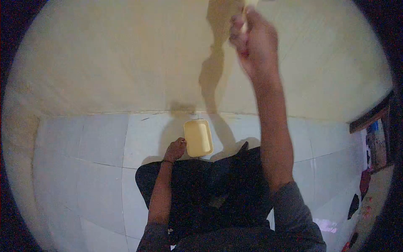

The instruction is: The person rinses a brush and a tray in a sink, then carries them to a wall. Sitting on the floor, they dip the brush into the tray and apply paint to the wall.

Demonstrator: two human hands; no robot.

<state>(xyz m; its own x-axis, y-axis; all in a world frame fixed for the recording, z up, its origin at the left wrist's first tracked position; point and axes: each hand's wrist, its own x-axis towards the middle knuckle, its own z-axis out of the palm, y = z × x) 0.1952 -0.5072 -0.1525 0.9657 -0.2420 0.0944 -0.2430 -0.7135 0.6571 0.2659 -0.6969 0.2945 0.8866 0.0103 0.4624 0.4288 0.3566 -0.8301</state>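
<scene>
Low in front of my knees, my left hand (176, 150) pinches the left edge of a small cream-yellow rectangular tray (207, 154) with rounded corners. The tray is over the tiled floor; whether it rests there I cannot tell. My right hand (256, 40) is raised high against the wall (142, 63), fingers wrapped round a pale yellow handle (251, 3). The top frame edge cuts off the handle's far end, so its kind is hidden. That hand is slightly blurred.
White floor tiles (100, 138) meet the cream wall just beyond the tray. My dark-clothed legs (210, 180) are below it. At the far right stand a brown wooden edge (371, 119) and several items too dim to name. My arm's shadow falls on the wall.
</scene>
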